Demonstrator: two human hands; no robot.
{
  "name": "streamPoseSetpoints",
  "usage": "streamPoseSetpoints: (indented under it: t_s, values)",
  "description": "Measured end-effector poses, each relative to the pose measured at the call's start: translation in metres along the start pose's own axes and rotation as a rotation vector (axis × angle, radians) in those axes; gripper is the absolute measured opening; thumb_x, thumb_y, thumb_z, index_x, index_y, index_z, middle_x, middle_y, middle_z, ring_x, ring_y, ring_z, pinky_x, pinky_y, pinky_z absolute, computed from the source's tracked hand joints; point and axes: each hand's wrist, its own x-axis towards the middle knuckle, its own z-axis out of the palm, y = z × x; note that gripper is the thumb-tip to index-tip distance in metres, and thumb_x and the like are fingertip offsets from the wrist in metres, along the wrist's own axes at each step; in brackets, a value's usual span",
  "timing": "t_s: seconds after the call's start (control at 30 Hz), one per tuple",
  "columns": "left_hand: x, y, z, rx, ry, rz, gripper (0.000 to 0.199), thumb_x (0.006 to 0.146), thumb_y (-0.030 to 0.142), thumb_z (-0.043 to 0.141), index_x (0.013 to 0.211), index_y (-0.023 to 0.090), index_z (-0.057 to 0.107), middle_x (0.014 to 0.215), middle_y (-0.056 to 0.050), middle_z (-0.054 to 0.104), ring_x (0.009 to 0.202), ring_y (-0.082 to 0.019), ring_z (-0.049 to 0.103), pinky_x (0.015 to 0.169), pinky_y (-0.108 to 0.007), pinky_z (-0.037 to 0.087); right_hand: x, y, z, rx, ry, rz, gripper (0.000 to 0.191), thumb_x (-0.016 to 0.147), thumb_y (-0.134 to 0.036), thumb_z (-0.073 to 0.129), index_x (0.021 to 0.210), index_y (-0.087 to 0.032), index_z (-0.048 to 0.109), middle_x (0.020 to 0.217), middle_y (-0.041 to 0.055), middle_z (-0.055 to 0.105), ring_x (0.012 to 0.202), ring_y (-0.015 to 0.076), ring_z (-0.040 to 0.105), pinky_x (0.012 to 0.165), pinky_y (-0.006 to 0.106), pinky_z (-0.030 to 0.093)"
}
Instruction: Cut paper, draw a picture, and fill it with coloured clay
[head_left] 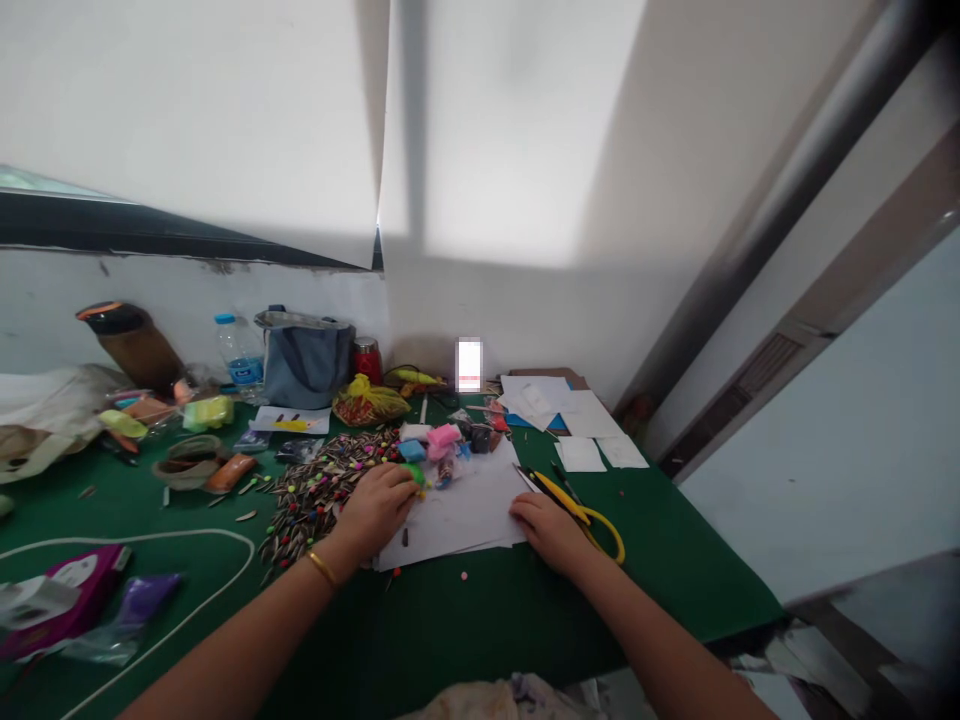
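Right hand (pixel 550 530) lies loose, unclenched, at the edge of the white paper (pixel 465 515), likely steadying it on the worktop (pixel 465 640); left hand (pixel 380 505) reaches the green lump (pixel 414 473), pinching or not, I can't tell.

Left hand (pixel 379 510): bending over the left side of the white paper (pixel 457 525), fingers reaching a green lump (pixel 414 473).
Right hand (pixel 551 530): resting at the paper's right edge, just beside yellow-handled scissors (pixel 570 503).
Striped seeds (pixel 322 485): spreading left of the paper.
Green table's (pixel 697 560) far edge: a blue-grey bag (pixel 304 365) is standing between a water bottle (pixel 241 362) and a red container (pixel 367 360).
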Motion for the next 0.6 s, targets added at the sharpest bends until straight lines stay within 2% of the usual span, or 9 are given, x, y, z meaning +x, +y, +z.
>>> streamPoseSetpoints:
  t_s: [0.07, 0.2, 0.3, 0.43, 0.5, 0.6]
  values:
    - [-0.012, 0.016, 0.003, 0.006, -0.039, -0.072, 0.02, 0.09, 0.026, 0.052, 0.098, 0.025, 0.071, 0.103, -0.008, 0.066, 0.103, -0.024, 0.056, 0.095, -0.041, 0.042, -0.007, 0.005, 0.001, 0.001, 0.023, 0.003, 0.029, 0.089, -0.013, 0.049, 0.11, -0.023, 0.067, 0.118, 0.0078, 0.063, 0.113, 0.0201, 0.055, 0.102, 0.036, 0.044]
    - [-0.038, 0.031, 0.013, 0.096, -0.143, -0.193, 0.018, 0.088, 0.022, 0.052, 0.094, 0.023, 0.069, 0.096, -0.008, 0.064, 0.097, -0.025, 0.055, 0.085, -0.039, 0.041, -0.018, 0.017, 0.003, -0.029, 0.057, 0.003, 0.03, 0.09, -0.015, 0.048, 0.113, -0.024, 0.066, 0.122, 0.0073, 0.062, 0.116, 0.02, 0.055, 0.105, 0.037, 0.043]
    - [-0.049, 0.026, 0.015, 0.175, -0.162, -0.261, 0.02, 0.089, 0.022, 0.049, 0.097, 0.02, 0.067, 0.096, -0.009, 0.064, 0.092, -0.025, 0.056, 0.082, -0.039, 0.04, -0.023, 0.028, -0.001, -0.058, 0.071, 0.035, 0.03, 0.092, -0.017, 0.047, 0.114, -0.024, 0.066, 0.123, 0.0075, 0.062, 0.115, 0.02, 0.055, 0.103, 0.037, 0.044]
    - [-0.051, 0.013, 0.011, 0.225, -0.187, -0.289, 0.022, 0.091, 0.028, 0.047, 0.09, 0.018, 0.067, 0.093, -0.01, 0.064, 0.09, -0.025, 0.059, 0.079, -0.038, 0.041, -0.024, 0.035, -0.011, -0.092, 0.043, 0.044, 0.03, 0.091, -0.016, 0.047, 0.113, -0.023, 0.067, 0.12, 0.0079, 0.063, 0.112, 0.0205, 0.056, 0.1, 0.037, 0.046]
    - [-0.05, 0.009, 0.009, 0.232, -0.204, -0.285, 0.023, 0.091, 0.028, 0.046, 0.087, 0.018, 0.067, 0.091, -0.01, 0.064, 0.09, -0.025, 0.06, 0.079, -0.037, 0.041, -0.022, 0.03, -0.012, -0.108, 0.048, 0.045, 0.03, 0.089, -0.015, 0.048, 0.111, -0.021, 0.068, 0.12, 0.0091, 0.063, 0.112, 0.0217, 0.056, 0.101, 0.038, 0.045]
    - [-0.048, 0.005, 0.007, 0.226, -0.248, -0.291, 0.022, 0.09, 0.026, 0.047, 0.083, 0.018, 0.067, 0.089, -0.01, 0.066, 0.088, -0.025, 0.061, 0.078, -0.037, 0.041, -0.015, 0.006, -0.006, -0.086, 0.092, 0.024, 0.031, 0.087, -0.014, 0.05, 0.111, -0.02, 0.067, 0.12, 0.0098, 0.062, 0.114, 0.0224, 0.054, 0.104, 0.04, 0.041]
